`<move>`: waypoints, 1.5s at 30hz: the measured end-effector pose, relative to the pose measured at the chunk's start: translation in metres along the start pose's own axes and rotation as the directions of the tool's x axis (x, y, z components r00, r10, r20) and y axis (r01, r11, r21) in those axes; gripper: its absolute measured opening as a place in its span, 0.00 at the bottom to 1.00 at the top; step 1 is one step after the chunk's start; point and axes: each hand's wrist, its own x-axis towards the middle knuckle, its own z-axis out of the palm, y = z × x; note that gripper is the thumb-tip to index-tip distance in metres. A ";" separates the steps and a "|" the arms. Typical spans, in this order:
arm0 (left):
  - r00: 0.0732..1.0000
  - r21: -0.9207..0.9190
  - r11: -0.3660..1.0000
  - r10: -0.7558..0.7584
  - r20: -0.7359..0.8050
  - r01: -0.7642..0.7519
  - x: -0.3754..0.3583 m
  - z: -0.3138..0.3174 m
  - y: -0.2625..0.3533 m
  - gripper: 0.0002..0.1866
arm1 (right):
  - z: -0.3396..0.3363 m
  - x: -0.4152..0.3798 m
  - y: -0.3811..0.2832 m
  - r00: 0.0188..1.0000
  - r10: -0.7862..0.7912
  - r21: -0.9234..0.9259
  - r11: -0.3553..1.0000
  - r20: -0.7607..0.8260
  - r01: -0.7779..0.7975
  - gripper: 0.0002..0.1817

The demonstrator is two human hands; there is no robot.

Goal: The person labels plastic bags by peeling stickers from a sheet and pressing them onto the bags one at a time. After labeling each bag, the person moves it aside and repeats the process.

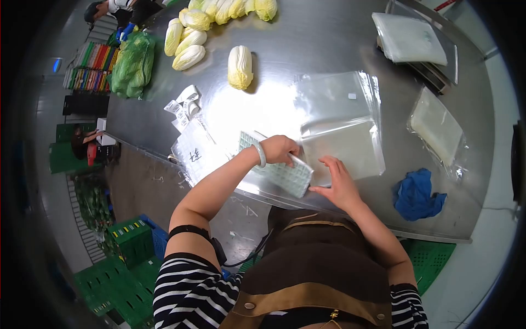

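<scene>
A pale green sheet with a grid of small rectangles, like a sheet of labels, lies at an angle by the table's near edge. My left hand, a pale bangle at its wrist, has its fingers closed on the sheet's upper edge. Thumb and fingers apart, my right hand is beside the sheet's right corner, its thumb tip right at that corner. Clear plastic bags lie flat just beyond my right hand, with a small white label on the upper part.
Napa cabbages sit farther back on the metal table. Left of my hands are a marked paper and a white label strip. Rightward lie a blue cloth and packs of plastic bags. Another person stands far left.
</scene>
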 end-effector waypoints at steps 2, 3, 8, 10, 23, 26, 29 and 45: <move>0.991 -0.007 0.996 0.089 -0.097 -0.090 -0.004 -0.016 0.024 0.14 | 0.002 0.007 -0.013 0.994 -0.024 0.018 0.999 -0.103 0.026 0.24; 0.986 0.007 0.993 0.117 -0.116 -0.117 -0.006 -0.022 0.037 0.14 | -0.002 0.010 -0.019 0.995 0.082 0.120 0.990 -0.061 -0.075 0.21; 0.943 -0.036 0.971 0.221 -0.248 -0.237 -0.017 -0.022 0.064 0.14 | -0.023 0.009 -0.020 0.981 0.110 0.249 0.966 -0.158 -0.069 0.11; 0.956 -0.239 0.958 0.088 -0.279 -0.158 -0.021 -0.024 0.081 0.14 | -0.033 0.002 -0.020 0.980 0.107 0.128 0.988 -0.166 -0.086 0.11; 0.964 -0.300 0.952 -0.133 -0.231 0.059 -0.024 -0.020 0.107 0.12 | -0.048 -0.009 -0.027 0.967 0.192 0.252 0.957 -0.166 -0.146 0.12; 0.969 -0.422 0.905 -0.140 -0.203 0.043 -0.024 -0.022 0.100 0.11 | -0.051 -0.017 -0.023 0.978 0.080 -0.028 0.996 -0.194 -0.087 0.13; 0.956 -0.523 0.852 -0.152 -0.250 -0.001 -0.028 -0.025 0.090 0.10 | -0.067 -0.020 -0.018 0.971 0.195 0.017 0.981 -0.140 -0.194 0.13; 0.996 -0.059 0.998 0.032 -0.080 -0.036 -0.026 -0.069 0.119 0.09 | -0.081 0.031 -0.049 0.912 -0.219 -0.316 0.888 0.346 0.333 0.14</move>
